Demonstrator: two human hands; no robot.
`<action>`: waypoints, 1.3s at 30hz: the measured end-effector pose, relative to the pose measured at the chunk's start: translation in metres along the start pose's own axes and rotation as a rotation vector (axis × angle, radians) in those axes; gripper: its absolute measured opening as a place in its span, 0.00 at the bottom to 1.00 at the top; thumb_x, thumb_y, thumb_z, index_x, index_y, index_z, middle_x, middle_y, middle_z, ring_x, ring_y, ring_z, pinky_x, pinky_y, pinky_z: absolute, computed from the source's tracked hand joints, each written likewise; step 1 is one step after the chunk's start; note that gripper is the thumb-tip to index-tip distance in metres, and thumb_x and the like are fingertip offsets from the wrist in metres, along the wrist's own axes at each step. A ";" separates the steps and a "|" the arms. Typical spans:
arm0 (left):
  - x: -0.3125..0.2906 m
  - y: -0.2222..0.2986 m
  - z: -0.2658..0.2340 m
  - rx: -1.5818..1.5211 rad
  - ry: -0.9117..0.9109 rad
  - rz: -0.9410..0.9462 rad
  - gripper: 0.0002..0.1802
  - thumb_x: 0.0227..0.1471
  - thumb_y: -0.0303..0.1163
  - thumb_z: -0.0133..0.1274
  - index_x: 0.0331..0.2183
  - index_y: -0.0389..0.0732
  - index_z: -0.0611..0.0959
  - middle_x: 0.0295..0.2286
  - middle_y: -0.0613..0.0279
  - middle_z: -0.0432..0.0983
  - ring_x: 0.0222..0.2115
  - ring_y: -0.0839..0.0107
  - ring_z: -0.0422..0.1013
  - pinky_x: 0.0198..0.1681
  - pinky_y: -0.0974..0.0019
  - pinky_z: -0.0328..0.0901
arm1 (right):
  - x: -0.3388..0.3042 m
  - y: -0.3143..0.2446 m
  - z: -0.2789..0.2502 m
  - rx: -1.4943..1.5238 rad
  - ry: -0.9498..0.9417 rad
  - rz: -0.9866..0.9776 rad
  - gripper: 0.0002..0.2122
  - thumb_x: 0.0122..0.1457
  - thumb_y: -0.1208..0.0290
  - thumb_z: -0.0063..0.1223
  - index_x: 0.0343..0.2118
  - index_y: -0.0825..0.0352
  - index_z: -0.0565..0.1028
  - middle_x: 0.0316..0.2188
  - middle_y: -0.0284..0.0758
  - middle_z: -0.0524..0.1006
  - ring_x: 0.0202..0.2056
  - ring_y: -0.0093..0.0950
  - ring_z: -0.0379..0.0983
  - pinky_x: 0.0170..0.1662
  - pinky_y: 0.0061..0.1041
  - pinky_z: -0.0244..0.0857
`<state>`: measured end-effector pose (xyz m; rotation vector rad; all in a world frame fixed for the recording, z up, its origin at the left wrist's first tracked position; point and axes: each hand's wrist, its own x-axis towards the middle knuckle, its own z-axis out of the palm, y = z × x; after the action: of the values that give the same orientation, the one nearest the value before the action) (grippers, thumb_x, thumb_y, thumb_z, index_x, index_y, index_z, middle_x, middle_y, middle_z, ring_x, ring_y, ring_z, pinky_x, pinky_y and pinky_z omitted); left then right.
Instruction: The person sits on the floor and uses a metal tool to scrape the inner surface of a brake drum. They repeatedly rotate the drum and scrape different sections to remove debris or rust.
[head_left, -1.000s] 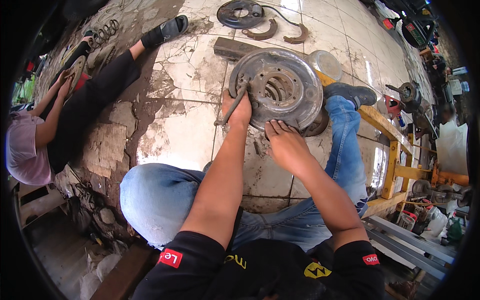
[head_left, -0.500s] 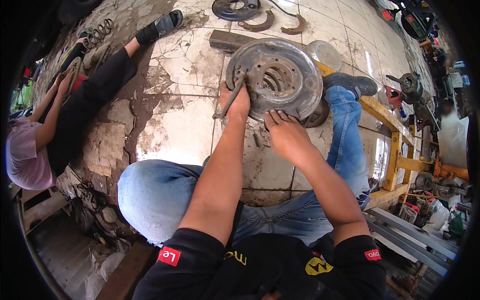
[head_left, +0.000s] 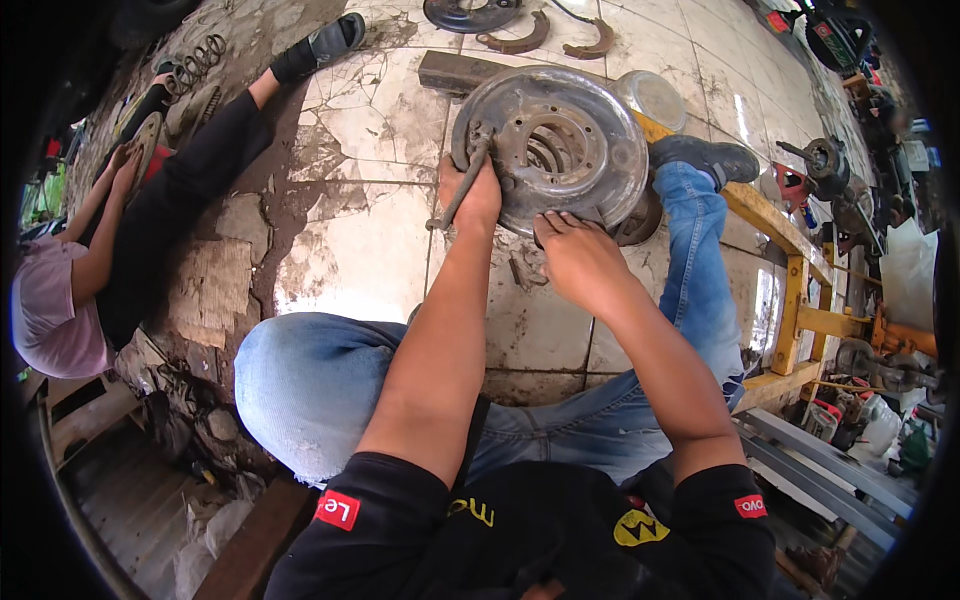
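A round, worn metal brake backing plate (head_left: pixel 610 160) with a large centre hole and bolt holes around it is in front of me. My left hand (head_left: pixel 478 198) grips its left edge, fingers mostly hidden behind it. A dark rod-like piece (head_left: pixel 459 200), fixed to the plate near that edge, crosses this hand. My right hand (head_left: pixel 585 262) is closed on the plate's near rim, fingertips on its face and thumb hidden. A coil-like part shows through the hole. Just behind stands a block-like metal bar (head_left: pixel 452 73).
Two curved brake shoes (head_left: pixel 590 42) and another dark backing plate (head_left: pixel 470 12) lie farther off on the tiles. A round clear-lidded container (head_left: pixel 650 98) sits beyond my plate. At right runs a yellow metal frame (head_left: pixel 790 310). Another person (head_left: pixel 75 290) sits at left, holding a round part.
The backing plate has shifted slightly away from me and tilted a little. My right hand has moved slightly along the near rim; both hands keep their hold.
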<state>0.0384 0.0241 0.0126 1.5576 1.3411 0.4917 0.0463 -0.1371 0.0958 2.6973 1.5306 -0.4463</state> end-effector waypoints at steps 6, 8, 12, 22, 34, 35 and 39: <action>0.002 -0.003 0.001 -0.001 -0.005 -0.007 0.29 0.49 0.51 0.56 0.40 0.32 0.78 0.36 0.36 0.77 0.41 0.42 0.74 0.47 0.51 0.66 | 0.006 0.003 -0.004 -0.011 -0.041 0.007 0.17 0.55 0.78 0.44 0.49 0.74 0.72 0.49 0.45 0.75 0.53 0.39 0.71 0.56 0.36 0.63; 0.002 0.000 -0.002 -0.007 -0.025 -0.035 0.29 0.49 0.50 0.56 0.41 0.32 0.78 0.37 0.37 0.77 0.42 0.44 0.74 0.48 0.52 0.66 | 0.004 0.001 -0.006 0.001 -0.047 -0.010 0.19 0.55 0.78 0.47 0.50 0.74 0.71 0.51 0.46 0.74 0.54 0.40 0.70 0.57 0.36 0.63; 0.000 0.003 -0.002 -0.012 -0.046 -0.028 0.30 0.50 0.51 0.55 0.41 0.32 0.77 0.37 0.38 0.78 0.41 0.44 0.74 0.48 0.52 0.66 | 0.009 0.006 -0.004 -0.032 -0.025 0.000 0.18 0.53 0.81 0.47 0.48 0.74 0.72 0.46 0.48 0.76 0.50 0.42 0.73 0.53 0.38 0.66; -0.001 0.004 -0.001 -0.013 -0.078 -0.015 0.29 0.50 0.51 0.55 0.42 0.34 0.76 0.37 0.39 0.78 0.41 0.45 0.74 0.48 0.52 0.66 | 0.012 0.012 -0.037 0.133 -0.140 0.147 0.17 0.54 0.71 0.56 0.46 0.73 0.74 0.39 0.49 0.79 0.45 0.44 0.75 0.48 0.41 0.68; -0.003 0.008 -0.005 -0.037 -0.015 -0.067 0.26 0.48 0.46 0.58 0.40 0.33 0.79 0.38 0.41 0.78 0.42 0.47 0.74 0.48 0.54 0.65 | 0.001 0.007 -0.003 0.050 0.035 -0.011 0.25 0.55 0.58 0.58 0.49 0.75 0.72 0.50 0.49 0.75 0.55 0.42 0.69 0.59 0.35 0.60; -0.002 0.008 -0.004 -0.044 -0.015 -0.055 0.26 0.48 0.46 0.58 0.40 0.33 0.79 0.38 0.41 0.78 0.42 0.47 0.74 0.49 0.54 0.65 | -0.002 0.006 -0.006 0.061 0.047 -0.025 0.25 0.55 0.58 0.58 0.49 0.75 0.72 0.50 0.49 0.75 0.54 0.42 0.69 0.59 0.35 0.60; -0.004 0.010 -0.004 -0.041 -0.012 -0.096 0.27 0.47 0.47 0.58 0.41 0.33 0.79 0.39 0.40 0.78 0.43 0.47 0.74 0.49 0.54 0.65 | 0.013 -0.002 -0.019 0.040 -0.126 0.073 0.25 0.54 0.58 0.60 0.47 0.75 0.73 0.46 0.48 0.77 0.50 0.42 0.72 0.54 0.36 0.64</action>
<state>0.0389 0.0227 0.0236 1.4535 1.3814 0.4461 0.0557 -0.1227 0.1106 2.6858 1.4008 -0.6380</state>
